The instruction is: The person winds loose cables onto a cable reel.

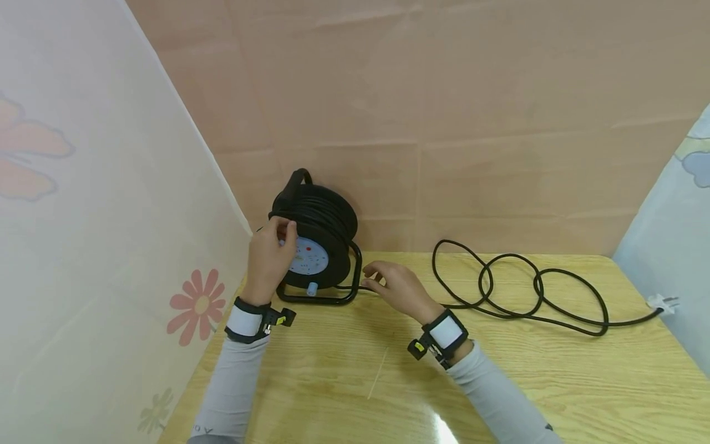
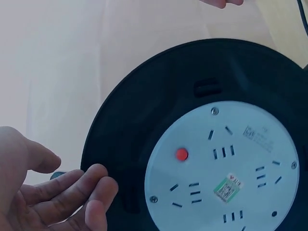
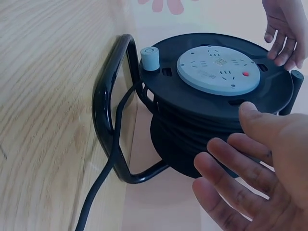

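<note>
A black cable reel (image 1: 333, 216) stands upright at the table's back left, cord wound on its drum and a pale blue socket panel (image 2: 250, 130) on its face. In the left wrist view my left hand (image 1: 268, 256) has relaxed fingers at the disc's rim; whether they touch it I cannot tell. To the right of the reel's black tube frame (image 3: 101, 108), my right hand (image 1: 402, 288) hovers with loosely bent fingers and nothing in them. The paid-out black cable (image 3: 103, 173) leaves the drum through the frame. A light blue knob (image 3: 150, 58) sits near the disc's edge.
On the right of the wooden table (image 1: 344, 364) the cable lies in several loose loops (image 1: 516, 316). It ends at a whitish plug (image 1: 662, 303) by the right wall. A brown paper-like backdrop (image 1: 444, 123) rises behind; a flowered sheet (image 1: 111, 216) hangs at left.
</note>
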{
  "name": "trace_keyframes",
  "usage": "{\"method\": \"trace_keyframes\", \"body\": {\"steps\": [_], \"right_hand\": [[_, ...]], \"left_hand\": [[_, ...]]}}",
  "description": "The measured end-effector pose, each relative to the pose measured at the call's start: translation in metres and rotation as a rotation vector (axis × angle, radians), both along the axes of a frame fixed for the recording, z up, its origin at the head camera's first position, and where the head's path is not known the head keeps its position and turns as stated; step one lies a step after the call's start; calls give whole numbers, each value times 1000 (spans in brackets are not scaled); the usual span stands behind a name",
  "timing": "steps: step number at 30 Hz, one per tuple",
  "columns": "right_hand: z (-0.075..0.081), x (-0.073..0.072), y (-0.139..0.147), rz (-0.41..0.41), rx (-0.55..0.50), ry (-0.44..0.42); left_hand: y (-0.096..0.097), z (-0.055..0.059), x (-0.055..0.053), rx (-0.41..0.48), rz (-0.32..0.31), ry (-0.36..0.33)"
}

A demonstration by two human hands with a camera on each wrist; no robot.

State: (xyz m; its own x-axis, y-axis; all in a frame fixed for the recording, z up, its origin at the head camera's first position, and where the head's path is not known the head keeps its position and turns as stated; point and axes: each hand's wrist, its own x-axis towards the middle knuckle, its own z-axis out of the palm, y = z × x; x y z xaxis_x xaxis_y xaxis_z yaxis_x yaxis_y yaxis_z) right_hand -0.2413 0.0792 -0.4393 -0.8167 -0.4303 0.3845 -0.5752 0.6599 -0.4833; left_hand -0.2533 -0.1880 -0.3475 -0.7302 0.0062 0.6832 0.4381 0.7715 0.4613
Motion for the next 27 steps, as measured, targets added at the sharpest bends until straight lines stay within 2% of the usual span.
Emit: {"method": "trace_keyframes", "body": {"steps": [7, 11, 18, 27], "right_hand": [[2, -4, -8, -22, -38, 3], [3, -8, -14, -29, -59, 1], [-1, -12, -24, -34, -69, -9], [-1, -19, -36, 12, -104, -31]], "left_hand": [[-4, 10, -2, 44, 12, -17], [-5, 15, -3, 61, 38, -42], [-9, 15, -10, 84, 92, -70], [-6, 19, -21, 48, 126, -51]]}}
